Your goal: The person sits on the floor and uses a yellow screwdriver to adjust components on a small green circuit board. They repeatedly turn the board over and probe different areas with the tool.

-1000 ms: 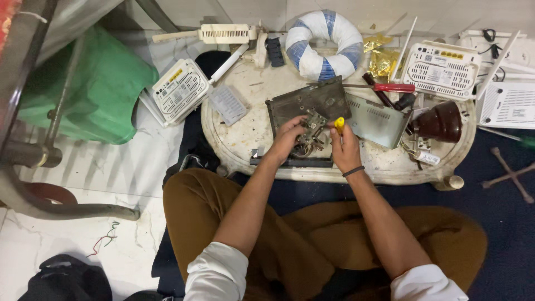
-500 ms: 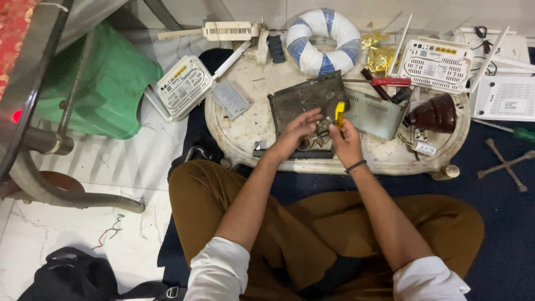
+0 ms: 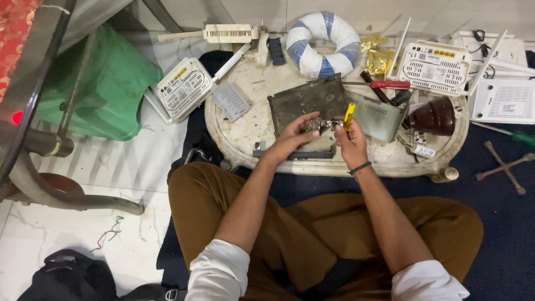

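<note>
We sit cross-legged at a low oval table [image 3: 245,131] and work at its centre. Compared with half a second ago and a second ago, both hands sit a little higher over the dark metal case [image 3: 304,100], and the small circuit part [image 3: 319,124] now hangs between them instead of resting low on the case; the view itself has also shifted, so part of this change may be head movement. The left hand [image 3: 294,134] has its fingers curled closed around the left end of the circuit part. The right hand [image 3: 350,140] is closed on a yellow-handled screwdriver [image 3: 348,115], with the handle pointing toward 12 o'clock; we cannot tell whether the tip meets the part. We judge that the part is being steadied in the air for fastening or loosening, not yet set down. Around the case: a grey metal cover [image 3: 378,116] at 3 o'clock, a red-handled tool [image 3: 390,85] at 1 o'clock, a blue and white ring [image 3: 323,43] at 12 o'clock, a white router [image 3: 184,89] at 9 o'clock, and a brown dome-shaped object [image 3: 432,116] farther out at 3 o'clock.
</note>
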